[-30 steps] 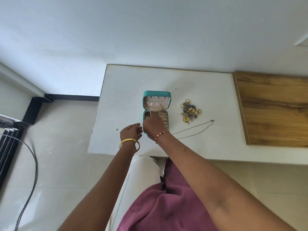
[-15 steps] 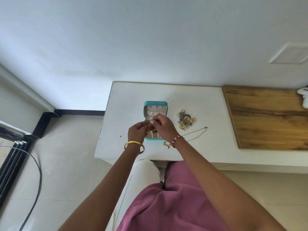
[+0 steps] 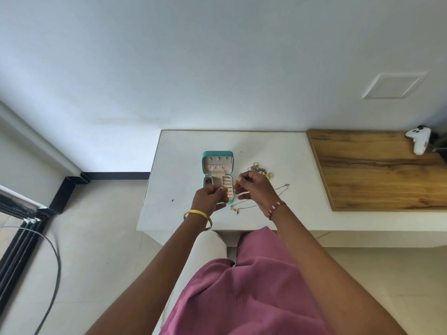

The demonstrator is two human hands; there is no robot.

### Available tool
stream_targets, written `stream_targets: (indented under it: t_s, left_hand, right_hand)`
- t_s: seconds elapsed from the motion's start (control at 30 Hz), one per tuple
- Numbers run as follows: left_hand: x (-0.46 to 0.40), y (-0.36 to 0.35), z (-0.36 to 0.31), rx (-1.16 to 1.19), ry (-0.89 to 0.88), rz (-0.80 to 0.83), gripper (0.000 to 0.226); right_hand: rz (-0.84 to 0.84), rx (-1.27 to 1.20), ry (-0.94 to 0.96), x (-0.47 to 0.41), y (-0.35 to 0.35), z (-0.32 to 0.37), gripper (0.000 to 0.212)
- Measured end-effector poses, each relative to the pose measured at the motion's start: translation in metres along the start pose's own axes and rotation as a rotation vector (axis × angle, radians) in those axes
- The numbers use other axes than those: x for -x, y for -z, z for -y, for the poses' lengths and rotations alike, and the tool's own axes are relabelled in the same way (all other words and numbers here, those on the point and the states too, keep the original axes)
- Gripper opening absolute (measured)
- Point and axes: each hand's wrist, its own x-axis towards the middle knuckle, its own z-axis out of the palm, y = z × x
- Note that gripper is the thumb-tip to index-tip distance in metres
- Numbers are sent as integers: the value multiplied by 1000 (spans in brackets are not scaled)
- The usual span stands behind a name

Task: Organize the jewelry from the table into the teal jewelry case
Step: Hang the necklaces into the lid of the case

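The teal jewelry case [image 3: 217, 154] stands open on the white table [image 3: 183, 165], lid upright, beige compartments showing. My left hand [image 3: 210, 197] hovers over the case's front edge and pinches a small gold piece at its fingertips. My right hand [image 3: 256, 189] is raised just right of the case with fingers curled, pinching something small and gold; what it is I cannot make out. A pile of gold rings and earrings [image 3: 262, 170] lies behind my right hand. A thin chain necklace [image 3: 242, 207] lies on the table under my right wrist.
A wooden board [image 3: 377, 170] covers the table's right part, with a white game controller [image 3: 419, 140] at its far end. The table's near edge runs just past my wrists. A black cable [image 3: 54, 262] loops on the floor at left.
My hands rose from the case's front, met over it, then drew apart, the right one shifting right. The camera view tilted up.
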Motion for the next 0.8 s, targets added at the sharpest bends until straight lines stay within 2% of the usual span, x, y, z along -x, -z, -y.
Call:
stream_targets:
  t_s: [0.13,0.4,0.63,0.8]
  left_hand:
    - [10,-8,-12,167,47,20,23]
    - [18,-14,-22,371,38,-34,19]
    - [17,-5,-19,264,-41,-29,23]
    - [22,0,-24,223,-49,115,19]
  right_hand:
    - [56,-160,-49,13,2,6,21]
    - [46,-21,-28,24,13,15,29]
    - [-1,8,-60,27,24,11,28]
    - [-84,137,-6,23,25,14,13]
